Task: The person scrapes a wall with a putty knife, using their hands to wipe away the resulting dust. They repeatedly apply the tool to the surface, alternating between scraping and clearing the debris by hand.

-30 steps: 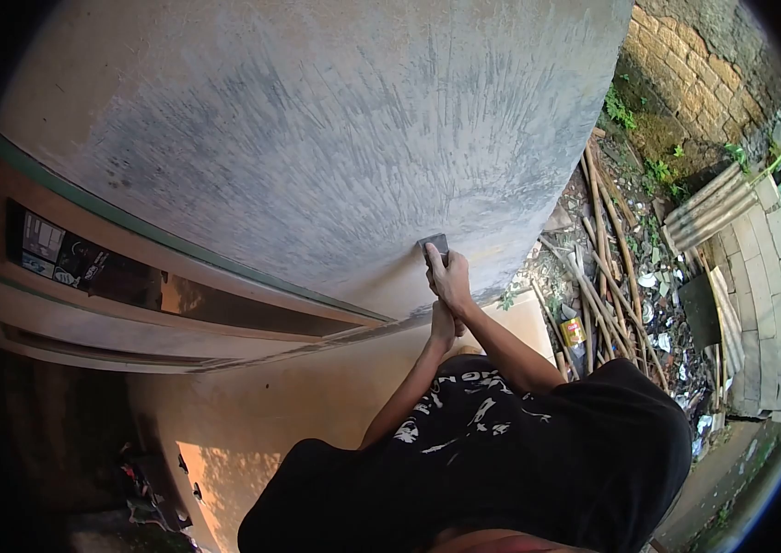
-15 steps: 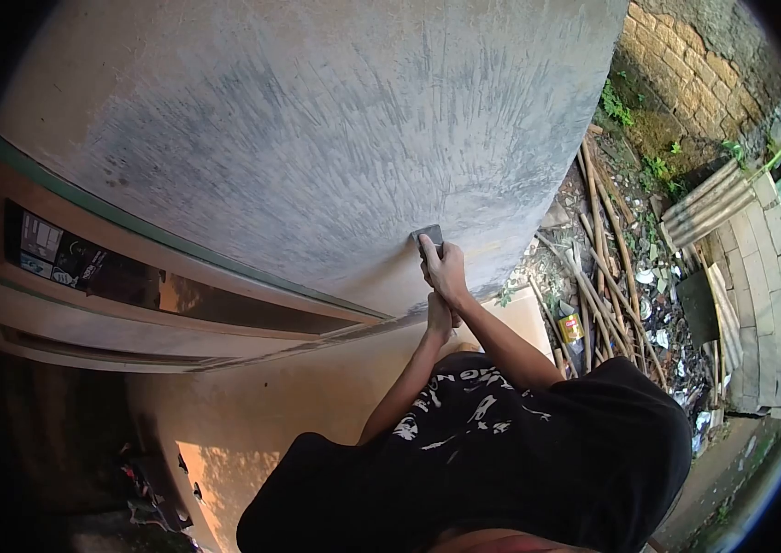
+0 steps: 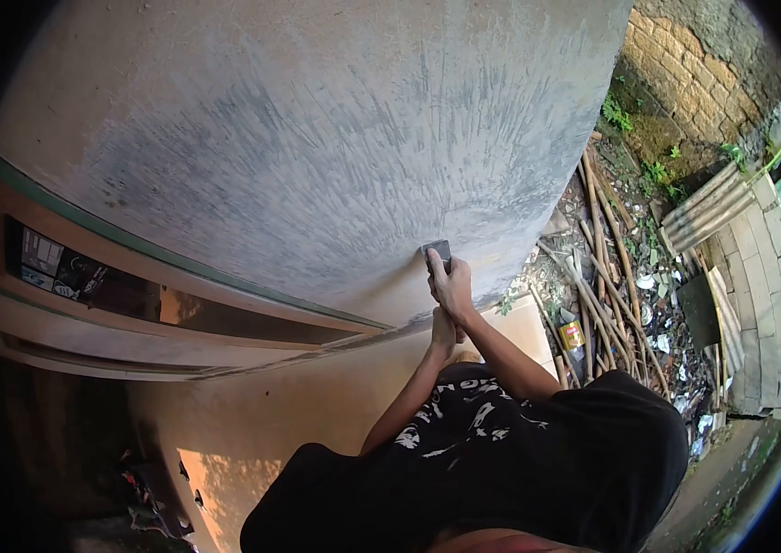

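My right hand (image 3: 452, 288) is wrapped round a small dark grey rectangular block (image 3: 440, 249), its thumb along the near side. The block is up against the streaked, grey-white patch of the wall (image 3: 317, 166), near its lower right part. Just below and partly behind the right wrist is my left hand (image 3: 445, 330), with its fingers curled closed. Whatever those fingers hold, if anything, is hidden by the right wrist.
Left of the wall patch runs a green-edged window frame (image 3: 178, 258) with stickered glass. Beyond the wall's right edge lie bamboo poles (image 3: 604, 249), rubble and a yellow-labelled container (image 3: 572, 335). Corrugated sheets (image 3: 699, 212) and a brick wall (image 3: 681, 69) stand farther right.
Both hands and the grey block have shifted slightly down and to the right along the wall. The grip on the block looks the same.
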{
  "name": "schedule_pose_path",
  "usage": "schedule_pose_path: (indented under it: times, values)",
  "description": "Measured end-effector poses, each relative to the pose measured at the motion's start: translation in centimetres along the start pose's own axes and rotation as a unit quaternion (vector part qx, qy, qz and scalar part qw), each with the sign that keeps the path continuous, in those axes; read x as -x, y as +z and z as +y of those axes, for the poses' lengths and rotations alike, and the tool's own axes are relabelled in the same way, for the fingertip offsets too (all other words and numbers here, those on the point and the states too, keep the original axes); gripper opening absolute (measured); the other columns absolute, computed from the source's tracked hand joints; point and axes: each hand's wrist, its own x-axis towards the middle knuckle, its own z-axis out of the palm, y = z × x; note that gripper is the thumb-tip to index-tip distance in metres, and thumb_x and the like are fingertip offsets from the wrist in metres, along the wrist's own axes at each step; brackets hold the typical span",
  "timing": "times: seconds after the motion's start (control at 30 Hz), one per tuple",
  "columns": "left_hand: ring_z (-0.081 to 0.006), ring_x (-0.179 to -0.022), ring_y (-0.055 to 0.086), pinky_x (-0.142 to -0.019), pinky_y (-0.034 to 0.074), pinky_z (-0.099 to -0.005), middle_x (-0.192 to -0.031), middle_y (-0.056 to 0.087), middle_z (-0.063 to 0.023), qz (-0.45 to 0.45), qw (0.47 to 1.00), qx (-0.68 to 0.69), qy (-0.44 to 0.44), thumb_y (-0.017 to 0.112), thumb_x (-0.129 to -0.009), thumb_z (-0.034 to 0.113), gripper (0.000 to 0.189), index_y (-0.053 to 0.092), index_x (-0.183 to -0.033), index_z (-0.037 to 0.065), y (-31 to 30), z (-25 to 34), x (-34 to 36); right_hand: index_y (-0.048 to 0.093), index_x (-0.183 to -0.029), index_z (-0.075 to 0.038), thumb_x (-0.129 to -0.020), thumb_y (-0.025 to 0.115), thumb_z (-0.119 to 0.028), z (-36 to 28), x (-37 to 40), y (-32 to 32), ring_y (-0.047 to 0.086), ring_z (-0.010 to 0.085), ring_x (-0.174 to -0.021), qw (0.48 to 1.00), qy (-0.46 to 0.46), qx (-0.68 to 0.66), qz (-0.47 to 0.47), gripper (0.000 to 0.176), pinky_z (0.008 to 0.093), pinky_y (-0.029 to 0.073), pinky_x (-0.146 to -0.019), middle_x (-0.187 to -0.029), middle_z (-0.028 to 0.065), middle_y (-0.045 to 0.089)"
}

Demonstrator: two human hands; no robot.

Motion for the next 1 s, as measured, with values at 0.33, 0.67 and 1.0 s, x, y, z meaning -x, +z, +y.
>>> schedule_pose_path:
  times: [0.33,0.67,1.0]
  values:
    - [-0.0061,-0.035,0.035,-0.032,0.024,-0.0241,-0.047,0.039,0.0052,0.016,0.998,0.054,0.017,0.039,-0.096,0.042,0.042,0.052,-0.072,0.009,1.3,0.2,0.4,0.054,-0.061,-0.001,-0.092,0.060,-0.033,-0.7,-0.2,-0.3,0.044,0.0090,-0.037,1.000,0.004,0.008,-0.011,0.045,0.0269,0.035,-0.036,-0.045,0.0017,0.048]
    - [-0.0053,-0.035,0.030,-0.034,0.020,-0.0250,-0.048,0.034,0.0067,-0.022,0.998,0.044,-0.034,0.036,-0.096,0.044,0.045,0.044,-0.064,0.013,1.1,-0.4,0.9,0.051,-0.061,-0.002,-0.092,0.060,-0.035,1.6,-0.2,-0.8,0.043,0.0086,-0.036,1.000,0.003,0.013,0.008,0.046,0.0262,0.032,-0.034,-0.046,0.0013,0.047]
    - [-0.0064,-0.035,0.031,-0.034,0.021,-0.0244,-0.048,0.033,0.0077,-0.028,0.997,-0.001,-0.071,0.036,-0.094,0.044,0.042,0.045,-0.065,0.016,1.2,-0.5,-0.1,0.049,-0.063,-0.005,-0.093,0.058,-0.033,1.9,-0.6,-1.6,0.037,0.0063,-0.035,0.999,0.004,-0.032,0.028,0.042,0.0235,0.027,-0.032,-0.047,-0.0013,0.044]
